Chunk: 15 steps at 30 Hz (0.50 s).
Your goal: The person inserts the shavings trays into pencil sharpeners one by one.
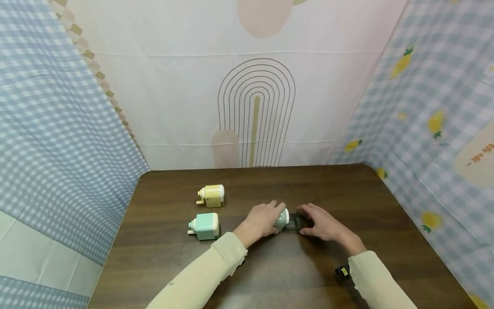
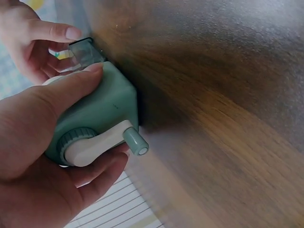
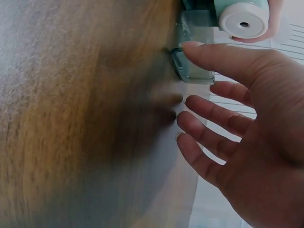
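Note:
My left hand point(image 1: 263, 219) grips a dark green hand-crank pencil sharpener point(image 2: 109, 99) round its body, thumb on one side and fingers curled on the other. Its white crank arm point(image 2: 97, 146) with a green knob points back toward the left wrist camera. At the other end shows a white round face point(image 3: 243, 20) with a pencil hole. The clear drawer point(image 3: 197, 66) sticks out below that face. My right hand point(image 1: 324, 223) pinches the drawer's outer end between thumb and index finger; the other fingers are spread and loosely bent beside it.
A mint green sharpener point(image 1: 206, 226) and a yellow one point(image 1: 214, 196) stand to the left on the brown wooden table point(image 1: 162, 266), cranks facing left. A patterned white cloth point(image 1: 173, 107) hangs behind the table, with checked cloths at both sides.

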Available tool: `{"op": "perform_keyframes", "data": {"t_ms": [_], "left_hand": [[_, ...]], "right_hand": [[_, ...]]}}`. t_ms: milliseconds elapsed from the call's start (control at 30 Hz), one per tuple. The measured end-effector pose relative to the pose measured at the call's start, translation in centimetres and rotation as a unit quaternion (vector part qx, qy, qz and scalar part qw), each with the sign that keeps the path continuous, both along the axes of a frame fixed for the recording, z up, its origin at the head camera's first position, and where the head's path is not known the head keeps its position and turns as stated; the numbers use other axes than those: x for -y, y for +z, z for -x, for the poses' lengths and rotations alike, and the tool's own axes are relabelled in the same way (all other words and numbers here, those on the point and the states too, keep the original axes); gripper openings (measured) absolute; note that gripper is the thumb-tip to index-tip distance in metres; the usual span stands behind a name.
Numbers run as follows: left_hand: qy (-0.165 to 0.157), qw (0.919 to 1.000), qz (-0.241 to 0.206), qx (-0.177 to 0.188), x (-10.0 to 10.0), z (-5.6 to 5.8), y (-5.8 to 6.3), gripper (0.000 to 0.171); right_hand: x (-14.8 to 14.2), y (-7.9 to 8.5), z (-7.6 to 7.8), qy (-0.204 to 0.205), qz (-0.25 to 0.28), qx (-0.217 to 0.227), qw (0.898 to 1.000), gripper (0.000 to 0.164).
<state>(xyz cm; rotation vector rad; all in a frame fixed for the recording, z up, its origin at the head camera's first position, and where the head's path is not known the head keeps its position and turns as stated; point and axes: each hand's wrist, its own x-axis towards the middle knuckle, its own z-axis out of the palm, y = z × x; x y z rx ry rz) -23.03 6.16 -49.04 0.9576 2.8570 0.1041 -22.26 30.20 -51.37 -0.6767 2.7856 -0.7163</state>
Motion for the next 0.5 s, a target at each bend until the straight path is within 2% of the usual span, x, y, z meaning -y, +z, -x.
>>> {"op": "perform_keyframes", "data": {"t_ms": [200, 500], "left_hand": [[-0.011, 0.9999, 0.001, -0.005, -0.05, 0.14, 0.02, 0.068], [-0.009, 0.9999, -0.001, -0.005, -0.02, 0.19, -0.18, 0.067]], "right_hand": [[0.15, -0.4, -0.13, -0.009, 0.006, -0.011, 1.0, 0.059], [0.59, -0.85, -0.2, 0.012, 0.03, -0.041, 0.999, 0.056]]}}
